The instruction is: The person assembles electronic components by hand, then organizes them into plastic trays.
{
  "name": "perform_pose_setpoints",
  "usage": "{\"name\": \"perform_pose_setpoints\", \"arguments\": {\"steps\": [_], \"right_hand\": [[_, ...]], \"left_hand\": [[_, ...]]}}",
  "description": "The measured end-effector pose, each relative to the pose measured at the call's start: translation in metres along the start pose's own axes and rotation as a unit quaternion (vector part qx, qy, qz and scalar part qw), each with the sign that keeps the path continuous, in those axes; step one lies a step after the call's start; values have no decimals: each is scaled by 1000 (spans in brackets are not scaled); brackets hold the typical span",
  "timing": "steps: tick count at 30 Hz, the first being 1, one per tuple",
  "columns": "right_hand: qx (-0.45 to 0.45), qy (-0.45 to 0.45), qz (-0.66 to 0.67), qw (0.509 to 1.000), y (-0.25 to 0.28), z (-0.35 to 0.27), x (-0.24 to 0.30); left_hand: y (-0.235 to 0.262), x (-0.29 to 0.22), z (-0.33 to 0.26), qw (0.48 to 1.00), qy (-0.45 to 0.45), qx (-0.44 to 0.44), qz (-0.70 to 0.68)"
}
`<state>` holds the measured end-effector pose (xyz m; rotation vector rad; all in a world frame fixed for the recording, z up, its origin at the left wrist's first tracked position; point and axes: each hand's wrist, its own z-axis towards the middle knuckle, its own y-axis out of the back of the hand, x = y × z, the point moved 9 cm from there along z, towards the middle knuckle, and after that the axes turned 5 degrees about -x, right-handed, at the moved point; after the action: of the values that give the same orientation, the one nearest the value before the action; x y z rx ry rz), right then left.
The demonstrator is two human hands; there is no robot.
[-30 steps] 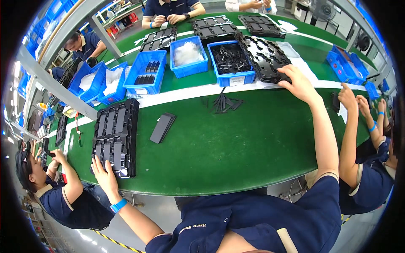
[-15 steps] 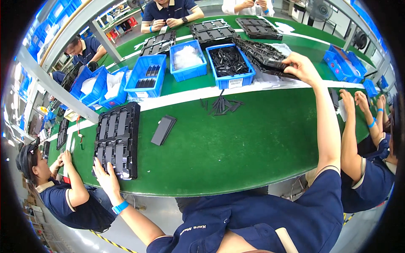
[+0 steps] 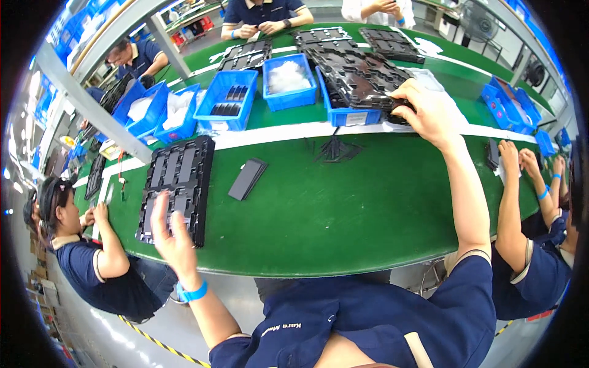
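Note:
My right hand [image 3: 427, 110] grips the near right corner of a black molded plastic tray [image 3: 359, 76], which is raised and tilted over a blue bin [image 3: 353, 116] of black strips. My left hand [image 3: 177, 242] is lifted with its fingers spread, in front of the near end of a stack of black trays [image 3: 201, 178]. Dark flat rectangular pieces [image 3: 178, 165] lie in the top tray's pockets. To the right of that stack rests a small pile of black flat plates [image 3: 248, 178]. Farther right is a loose heap of thin black strips [image 3: 334, 150].
Blue bins stand in a row: one with black parts [image 3: 224, 104], one with white bags [image 3: 288, 83]. A metal post [image 3: 104, 101] rises at the left. Co-workers sit left, right and across the green table [image 3: 319, 214]. More black trays [image 3: 392, 44] lie at the far side.
My right hand has drawn the black tray left and nearer, so it now covers much of the strip bin. My left hand has come up off the tray stack's near edge. The view has shifted slightly.

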<state>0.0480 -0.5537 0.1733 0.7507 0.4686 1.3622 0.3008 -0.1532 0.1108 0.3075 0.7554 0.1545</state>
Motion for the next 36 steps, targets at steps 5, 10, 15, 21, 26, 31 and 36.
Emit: {"name": "perform_pose_setpoints", "arguments": {"steps": [5,10,15,21,26,31,36], "right_hand": [[-46,111,119,986,-27,3,75],[-85,192,168,963,-35,-13,128],[-74,194,201,957,-34,-20,127],[-70,187,244,949,-28,-19,130],[-59,180,289,938,-27,-18,131],[-76,188,288,936,-13,-15,136],[-66,205,270,939,-5,-11,140]], "left_hand": [[-119,-70,-33,887,138,271,-348],[-169,-79,-46,737,270,287,-549],[-176,-84,-52,635,304,287,-650],[-164,-92,-49,658,264,295,-640],[-153,-97,-49,655,259,288,-649],[-141,-100,-44,646,221,289,-671],[-136,-93,-45,663,213,309,-648]]}}
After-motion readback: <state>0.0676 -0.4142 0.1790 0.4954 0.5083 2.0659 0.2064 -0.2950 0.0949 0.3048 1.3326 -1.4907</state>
